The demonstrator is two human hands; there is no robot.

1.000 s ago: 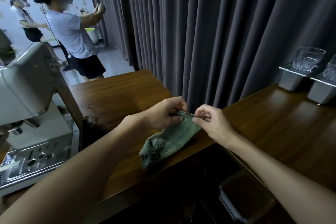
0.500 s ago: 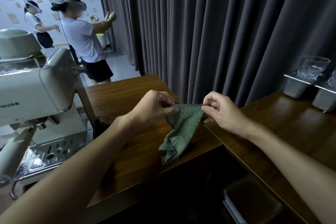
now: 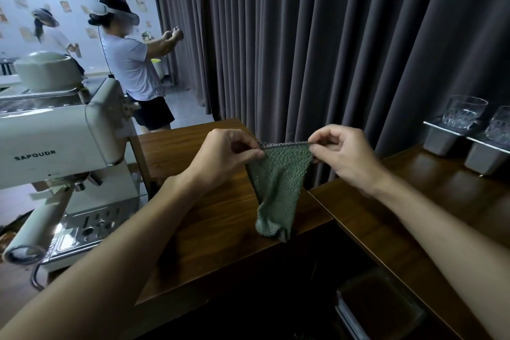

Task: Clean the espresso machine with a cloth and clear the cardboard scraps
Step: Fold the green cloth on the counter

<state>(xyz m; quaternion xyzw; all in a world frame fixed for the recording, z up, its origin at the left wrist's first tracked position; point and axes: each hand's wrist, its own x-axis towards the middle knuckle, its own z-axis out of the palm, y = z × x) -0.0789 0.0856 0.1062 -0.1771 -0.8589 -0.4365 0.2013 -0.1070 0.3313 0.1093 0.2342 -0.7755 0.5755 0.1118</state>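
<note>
A green knitted cloth [image 3: 277, 185] hangs in the air above the wooden counter [image 3: 218, 234], its top edge stretched taut. My left hand [image 3: 225, 156] pinches the top left corner and my right hand [image 3: 343, 156] pinches the top right corner. The cloth's bottom end droops near the counter's edge. The cream espresso machine [image 3: 52, 143] stands at the left, with its portafilter handle [image 3: 36, 229] pointing forward over the metal drip tray [image 3: 88, 226]. No cardboard scraps are clearly visible.
A second wooden counter [image 3: 430, 210] runs along the right, carrying two glasses [image 3: 463, 112] on grey stands [image 3: 441, 141]. Dark curtains [image 3: 303, 36] hang behind. Two people wearing headsets [image 3: 129, 63] stand at the back left. A dark bin [image 3: 378, 306] sits low between the counters.
Both hands have lifted the cloth off the counter and pulled its top edge apart, so it now hangs spread between them. The view has shifted left, showing more of the machine.
</note>
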